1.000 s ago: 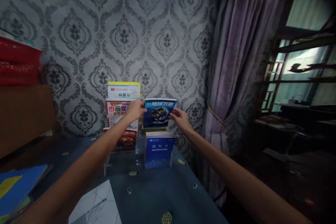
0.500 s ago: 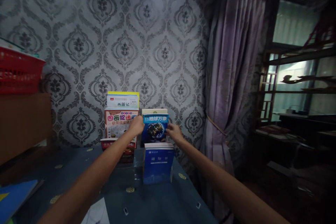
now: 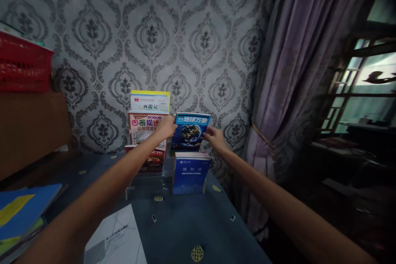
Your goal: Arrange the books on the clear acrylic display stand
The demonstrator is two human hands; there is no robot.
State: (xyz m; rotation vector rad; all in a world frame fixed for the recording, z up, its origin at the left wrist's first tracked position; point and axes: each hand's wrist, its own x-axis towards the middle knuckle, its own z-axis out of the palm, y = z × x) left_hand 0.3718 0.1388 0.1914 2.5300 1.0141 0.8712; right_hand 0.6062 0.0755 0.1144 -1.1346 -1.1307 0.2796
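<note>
A blue magazine (image 3: pixel 189 133) with the Earth on its cover stands upright between my hands. My left hand (image 3: pixel 166 126) pinches its left edge, and my right hand (image 3: pixel 215 139) grips its right edge with thumb and fingers. In front of it and lower stands a thick blue booklet stack (image 3: pixel 189 179). To the left, books rise in tiers: a white and yellow book (image 3: pixel 149 102) at the back, a picture-puzzle book (image 3: pixel 142 128) in the middle, and a dark red book (image 3: pixel 156 161) in front. My left hand and forearm cover parts of these.
A white-covered book (image 3: pixel 123 239) lies near the front of the dark table (image 3: pixel 173 231). Blue and yellow books (image 3: pixel 27 206) lie at the left. A red basket (image 3: pixel 24 64) sits on a cardboard box (image 3: pixel 34 128). A purple curtain (image 3: pixel 284 103) hangs at the right.
The view has tipped downward and come closer. The Earth magazine has risen in my two hands and now hides the pale book top that showed behind it.
</note>
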